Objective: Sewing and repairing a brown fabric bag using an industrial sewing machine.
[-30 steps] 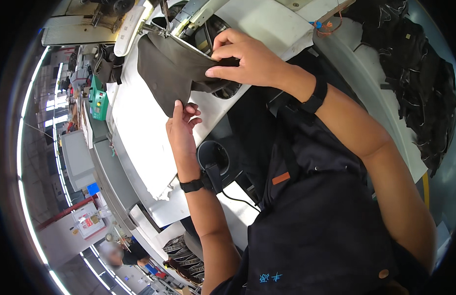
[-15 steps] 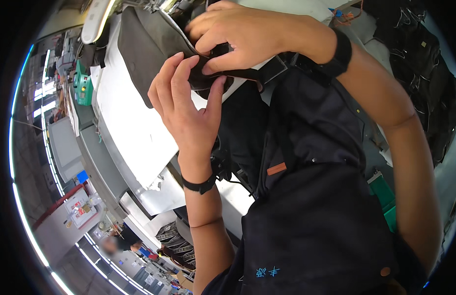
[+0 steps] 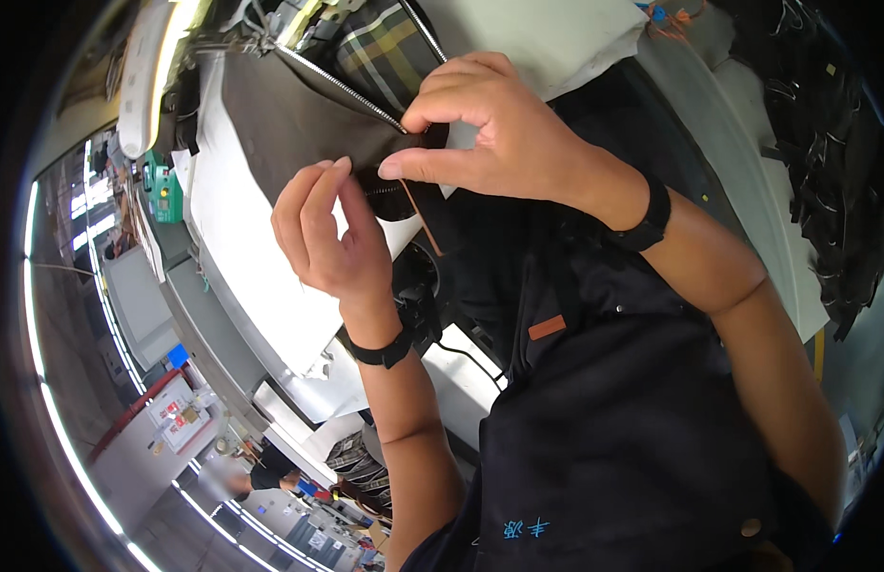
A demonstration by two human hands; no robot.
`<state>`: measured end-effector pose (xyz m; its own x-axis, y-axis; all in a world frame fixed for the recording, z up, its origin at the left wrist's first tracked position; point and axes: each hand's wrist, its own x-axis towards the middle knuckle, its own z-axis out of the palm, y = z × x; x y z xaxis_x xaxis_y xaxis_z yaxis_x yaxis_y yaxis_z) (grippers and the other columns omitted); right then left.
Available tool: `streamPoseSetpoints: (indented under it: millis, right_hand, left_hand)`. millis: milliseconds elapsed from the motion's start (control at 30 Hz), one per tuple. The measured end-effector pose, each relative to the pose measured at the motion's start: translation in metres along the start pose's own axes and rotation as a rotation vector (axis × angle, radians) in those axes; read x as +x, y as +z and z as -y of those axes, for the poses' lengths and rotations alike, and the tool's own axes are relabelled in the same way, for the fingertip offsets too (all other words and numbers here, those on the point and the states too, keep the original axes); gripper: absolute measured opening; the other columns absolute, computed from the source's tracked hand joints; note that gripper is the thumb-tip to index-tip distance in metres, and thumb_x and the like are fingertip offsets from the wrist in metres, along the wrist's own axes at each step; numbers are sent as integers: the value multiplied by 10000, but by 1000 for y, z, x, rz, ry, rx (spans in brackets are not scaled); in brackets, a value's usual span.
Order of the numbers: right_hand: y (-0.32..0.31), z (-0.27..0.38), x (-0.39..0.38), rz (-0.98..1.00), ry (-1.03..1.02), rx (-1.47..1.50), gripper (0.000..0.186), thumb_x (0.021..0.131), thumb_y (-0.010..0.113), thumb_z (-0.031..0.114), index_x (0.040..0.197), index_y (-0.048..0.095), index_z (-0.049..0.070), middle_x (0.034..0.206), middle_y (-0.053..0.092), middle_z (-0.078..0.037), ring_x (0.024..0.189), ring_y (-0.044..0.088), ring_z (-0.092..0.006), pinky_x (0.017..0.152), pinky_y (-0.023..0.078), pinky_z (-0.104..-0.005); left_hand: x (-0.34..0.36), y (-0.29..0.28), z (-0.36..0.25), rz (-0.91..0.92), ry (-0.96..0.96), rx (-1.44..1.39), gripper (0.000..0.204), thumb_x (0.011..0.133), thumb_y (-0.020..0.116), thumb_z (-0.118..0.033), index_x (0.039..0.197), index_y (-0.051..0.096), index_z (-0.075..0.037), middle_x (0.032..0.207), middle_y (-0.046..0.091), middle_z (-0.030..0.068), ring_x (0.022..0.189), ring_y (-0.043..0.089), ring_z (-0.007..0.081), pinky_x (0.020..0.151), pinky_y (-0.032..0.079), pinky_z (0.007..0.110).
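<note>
Here's the dark fabric piece (image 3: 289, 114), spread over the white tabletop (image 3: 256, 296), with a silver zip (image 3: 345, 88) along its edge and plaid cloth (image 3: 386, 48) just beside! Right hand (image 3: 508, 133) is at the zip's near end, forefinger on it, thumb lower and apart; whether that grip pinches fabric, I can't tell. Left hand (image 3: 332, 238), fingers bent, sits at the fabric's lower edge, and its grip's closure is hidden too
</note>
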<state>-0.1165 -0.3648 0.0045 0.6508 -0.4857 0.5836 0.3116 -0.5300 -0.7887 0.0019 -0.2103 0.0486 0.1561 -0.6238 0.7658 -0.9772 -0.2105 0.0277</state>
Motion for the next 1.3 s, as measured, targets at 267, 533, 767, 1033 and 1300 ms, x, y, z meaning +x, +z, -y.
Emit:
streamPoseSetpoints:
  millis: [267,533,767,1033,1300]
  right_hand:
    - [-6,7,2,131,278,319,293,840,850,233,983,705,22,993,662,-45,990,609,-179,926,470,-325]
    - [0,9,4,51,104,390,234,855,812,160,983,681,15,944,646,-42,932,597,-182,883,472,-319]
    - [3,14,5,-3,88,322,209,864,812,145,906,653,16,884,626,-48,861,565,-186,822,459,-320]
    - [2,27,15,-84,-86,18,163,850,786,211,862,682,87,902,653,-27,1028,612,-225,1076,328,-433]
    - [11,27,-3,-31,218,386,156,922,740,160,887,653,34,942,661,-77,961,639,-228,1161,311,-462]
  left_hand:
    - [-2,-2,-5,62,-115,-49,241,856,722,115,1049,708,-29,1035,707,107,966,688,244,823,572,336]
    - [1,-7,-13,68,-146,-94,270,845,716,124,1069,694,-25,1060,716,116,984,694,262,846,571,342]
    - [1,-5,-13,60,-168,-121,236,836,728,118,1026,704,-20,1045,720,115,966,695,263,867,548,354]
    - [14,-16,-14,53,-247,-238,273,905,609,109,1150,674,5,1158,699,154,1078,668,278,932,527,365]
    - [33,-1,2,220,-206,-265,490,962,642,-97,1429,544,12,1463,532,225,1334,520,388,1123,395,464]
